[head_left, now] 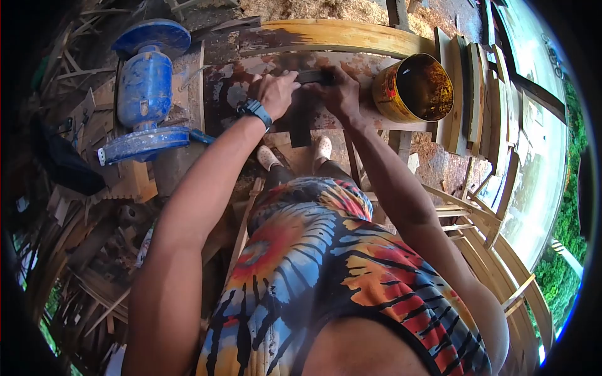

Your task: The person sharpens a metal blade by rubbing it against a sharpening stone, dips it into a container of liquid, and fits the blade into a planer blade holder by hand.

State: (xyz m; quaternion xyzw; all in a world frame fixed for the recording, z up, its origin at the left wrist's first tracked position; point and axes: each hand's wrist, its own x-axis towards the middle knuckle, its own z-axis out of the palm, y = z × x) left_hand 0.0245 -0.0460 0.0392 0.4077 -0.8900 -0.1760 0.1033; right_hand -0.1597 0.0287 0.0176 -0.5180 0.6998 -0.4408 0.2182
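My left hand (274, 94), with a watch (257, 113) on its wrist, is closed, its fingertips at the left end of a short dark strip (311, 76). My right hand (340, 94) is wrapped round the right end of the same strip; its fingers are partly in shadow. Both hands are above a stained workbench (370, 66). Below them a dark flat piece (300, 128) juts over the bench's near edge. Right of my right hand stands a yellow can (384, 94) with dark liquid inside, its outside streaked brown.
A blue machine (145, 91) with round ends stands left of the bench. A long yellowish plank (351, 34) lies along the far side. Several boards (480, 94) lean at the right, and wooden slats (501, 250) are stacked lower right. Sawdust (313, 9) covers the ground beyond.
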